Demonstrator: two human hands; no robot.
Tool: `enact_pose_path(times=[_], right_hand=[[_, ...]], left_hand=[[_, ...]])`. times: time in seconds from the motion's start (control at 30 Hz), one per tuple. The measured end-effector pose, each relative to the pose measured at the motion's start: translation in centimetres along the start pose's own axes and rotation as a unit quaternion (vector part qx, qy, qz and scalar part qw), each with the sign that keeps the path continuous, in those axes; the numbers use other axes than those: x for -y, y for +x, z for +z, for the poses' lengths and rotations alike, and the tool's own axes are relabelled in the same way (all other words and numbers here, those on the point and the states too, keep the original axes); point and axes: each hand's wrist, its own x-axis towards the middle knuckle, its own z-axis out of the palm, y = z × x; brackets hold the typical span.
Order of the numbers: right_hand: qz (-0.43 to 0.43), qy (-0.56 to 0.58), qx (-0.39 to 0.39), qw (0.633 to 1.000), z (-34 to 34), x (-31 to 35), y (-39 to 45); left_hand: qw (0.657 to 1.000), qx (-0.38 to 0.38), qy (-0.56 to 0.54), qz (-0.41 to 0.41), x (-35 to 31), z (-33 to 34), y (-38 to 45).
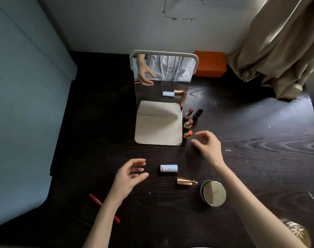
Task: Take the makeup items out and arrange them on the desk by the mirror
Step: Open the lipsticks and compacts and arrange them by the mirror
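Dark wood-grain desk (260, 140) fills most of the frame, w/ a stand mirror (163, 68) at top centre on its beige base. Just right of the base, three uncapped lipsticks stand upright in a row: dark red (188, 114), peach (188, 124), coral (187, 134); a black tube (197, 113) stands beside the dark red one. Right hand (209, 146) hovers near the coral lipstick, fingers loosely curled, holding nothing. Left hand (129, 176), lower centre, fingers spread and relaxed, also empty. Between the hands a pale blue patterned tube (168, 168) lies on its side; a gold cap (185, 181) lies below it, round silver compact (213, 193) to its right. Red pencil (99, 203) lower left, partly under the forearm. Orange box (210, 64) and beige curtain (278, 51) upper right.
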Motion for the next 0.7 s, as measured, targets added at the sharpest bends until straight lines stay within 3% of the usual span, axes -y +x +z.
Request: enact_pose_path(times=[0.1,0.23,0.57,0.7], right_hand=[[-0.032,-0.011,0.096,0.995,0.9,-0.1,-4.3],[-0.097,-0.137,0.164,0.972,2.8,0.4,-6.8],[-0.113,-0.227,0.201,0.946,5.5,0.7,-7.2],[-0.100,-0.200,0.187,0.956,5.3,0.7,-7.3]], left_hand=[[1.000,0.005,0.002,0.006,0.3,0.1,-0.3],[1.000,0.011,0.000,0.012,0.7,0.0,-0.8],[1.000,-0.005,-0.022,0.013,1.5,-1.1,-2.5],[0.999,-0.007,-0.032,0.009,1.8,-1.1,-2.8]])
